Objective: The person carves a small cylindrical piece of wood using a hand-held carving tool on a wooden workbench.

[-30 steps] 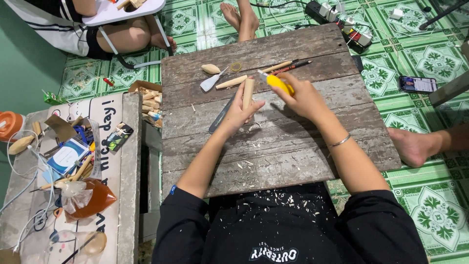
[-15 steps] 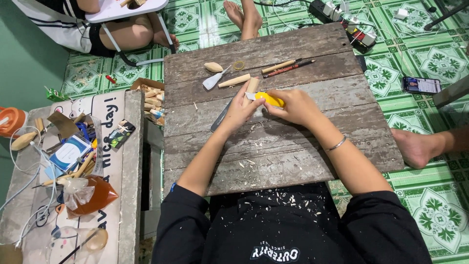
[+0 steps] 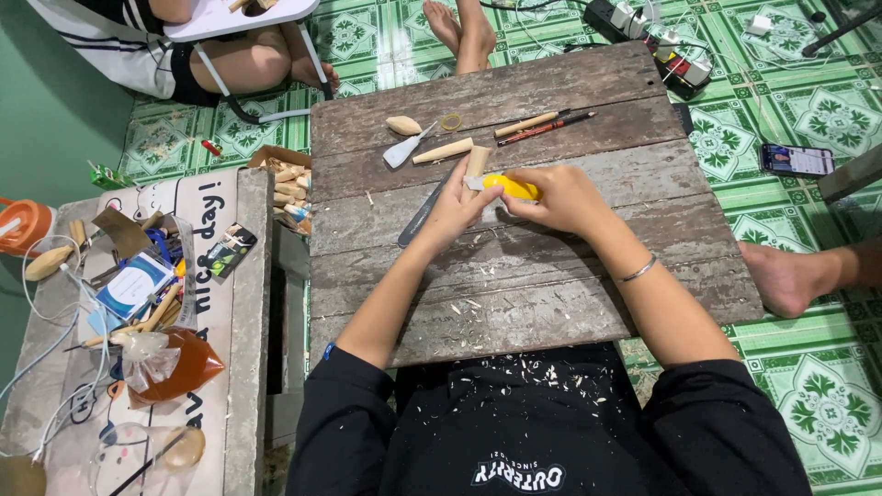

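- Gripping one wooden stick (image 3: 476, 165), your left hand (image 3: 457, 213) has its fingers closed around it above the worktop (image 3: 551, 285).
- Your right hand (image 3: 559, 197) clasps one yellow-handled knife (image 3: 511, 187) against it.
- Two pencils (image 3: 542, 124) lie beyond.

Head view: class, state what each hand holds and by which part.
Left hand grips a pale wooden stick near its lower end; right hand grips a knife by its yellow handle.
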